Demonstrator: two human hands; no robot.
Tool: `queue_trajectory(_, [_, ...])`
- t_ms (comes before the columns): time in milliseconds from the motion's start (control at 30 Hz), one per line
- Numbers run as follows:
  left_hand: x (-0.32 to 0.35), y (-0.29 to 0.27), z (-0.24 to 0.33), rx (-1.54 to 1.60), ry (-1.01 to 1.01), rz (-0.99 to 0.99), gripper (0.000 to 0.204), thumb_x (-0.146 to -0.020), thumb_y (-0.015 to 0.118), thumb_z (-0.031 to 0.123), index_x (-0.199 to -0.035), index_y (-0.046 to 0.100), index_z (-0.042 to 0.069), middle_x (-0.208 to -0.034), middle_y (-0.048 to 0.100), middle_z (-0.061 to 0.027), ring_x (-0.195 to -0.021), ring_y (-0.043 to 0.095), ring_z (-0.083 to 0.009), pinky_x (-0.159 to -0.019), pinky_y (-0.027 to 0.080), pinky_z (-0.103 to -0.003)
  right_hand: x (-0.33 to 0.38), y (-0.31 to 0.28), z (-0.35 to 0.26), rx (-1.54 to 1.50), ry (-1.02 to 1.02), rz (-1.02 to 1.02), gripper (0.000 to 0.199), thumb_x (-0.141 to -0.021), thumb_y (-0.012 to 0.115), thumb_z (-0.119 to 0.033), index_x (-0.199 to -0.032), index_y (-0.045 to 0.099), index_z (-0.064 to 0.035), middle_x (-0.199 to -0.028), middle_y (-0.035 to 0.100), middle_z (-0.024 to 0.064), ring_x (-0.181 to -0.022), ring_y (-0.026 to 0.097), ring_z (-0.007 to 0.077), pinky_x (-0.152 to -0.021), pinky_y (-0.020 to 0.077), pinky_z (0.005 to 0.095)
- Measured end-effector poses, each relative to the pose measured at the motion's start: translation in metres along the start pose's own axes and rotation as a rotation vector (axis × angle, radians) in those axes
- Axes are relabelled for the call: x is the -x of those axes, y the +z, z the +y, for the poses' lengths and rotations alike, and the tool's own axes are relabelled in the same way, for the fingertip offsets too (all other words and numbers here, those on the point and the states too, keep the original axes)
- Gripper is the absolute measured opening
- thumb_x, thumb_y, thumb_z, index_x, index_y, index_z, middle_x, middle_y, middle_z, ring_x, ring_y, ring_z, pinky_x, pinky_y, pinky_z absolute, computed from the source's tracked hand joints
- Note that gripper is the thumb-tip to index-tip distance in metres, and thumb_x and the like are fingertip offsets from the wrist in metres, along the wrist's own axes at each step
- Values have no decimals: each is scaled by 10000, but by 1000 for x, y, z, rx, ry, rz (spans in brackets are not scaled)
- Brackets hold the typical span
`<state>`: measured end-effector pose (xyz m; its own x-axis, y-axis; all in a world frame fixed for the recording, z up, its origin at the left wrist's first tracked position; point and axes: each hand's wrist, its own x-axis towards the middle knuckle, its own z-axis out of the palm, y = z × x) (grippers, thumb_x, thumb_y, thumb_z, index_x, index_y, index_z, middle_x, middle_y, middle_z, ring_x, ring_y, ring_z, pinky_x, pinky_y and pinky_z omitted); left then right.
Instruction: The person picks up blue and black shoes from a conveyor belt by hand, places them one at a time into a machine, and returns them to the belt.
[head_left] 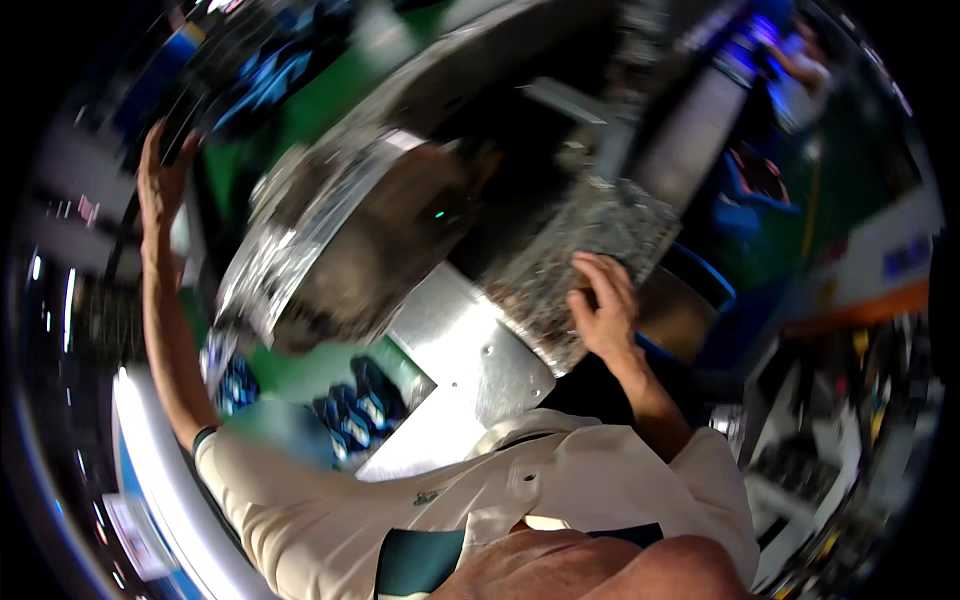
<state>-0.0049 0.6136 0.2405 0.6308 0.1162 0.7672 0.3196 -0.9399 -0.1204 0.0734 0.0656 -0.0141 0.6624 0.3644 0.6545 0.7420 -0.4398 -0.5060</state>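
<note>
My left hand is raised at the far left with its arm stretched out. Its thumb and fingers are apart, and I make out nothing between them. My right hand rests with fingers extended at the edge of a grey, scuffed metal block, apparently touching it. Left of that block is a large rounded machine part, its rim wrapped in shiny, crinkled film or foil. A bright L-shaped metal plate lies between the machine and my body. Motion blur hides fine detail.
Blue-and-black shoes or similar items sit on the green floor below the plate. A white curved panel stands at the lower left. At the upper right another person is beside a blue-lit area. A cluttered rack is at the right.
</note>
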Motion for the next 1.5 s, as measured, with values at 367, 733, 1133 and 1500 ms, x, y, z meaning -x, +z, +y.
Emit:
queue_trajectory(367, [-52, 108, -27, 234, -182, -640, 597, -743, 706, 525, -989, 664, -17, -894, 686, -149, -857, 646, -235, -764, 479, -343, 11, 11, 25, -134, 80, 113, 130, -709, 643, -79, -832, 647, -37, -961, 671, 64, -913, 634, 238, -727, 532, 345])
queue_trajectory(733, [-10, -98, 202, -197, 655, 249, 613, -729, 733, 172, -1285, 499, 62, -1180, 584, -110, -1084, 553, -275, -1000, 391, -401, 14, -48, 9, -531, 397, -140, 641, -821, 643, -479, -1253, 493, -29, -1196, 573, 199, -1093, 572, 284, -885, 507, 427])
queue_trajectory(1133, [144, -238, 605, 686, 1554, 277, 353, -711, 589, 127, -1055, 625, 55, -1005, 617, -99, -990, 600, -253, -1001, 401, -481, 202, -379, -48, -519, 184, -75, 845, -569, 791, -192, -1326, 437, -65, -1211, 571, 111, -1105, 555, 206, -979, 416, 336])
queue_trajectory(1500, [310, -251, 979, 1690, 1369, -968, 488, -825, 703, 228, -1221, 546, -11, -1183, 598, -117, -1101, 564, -224, -940, 442, -335, 476, -465, -86, -129, 902, 1383, 698, -540, 704, 35, -1213, 541, -52, -1088, 584, 54, -953, 572, 152, -864, 459, 269])
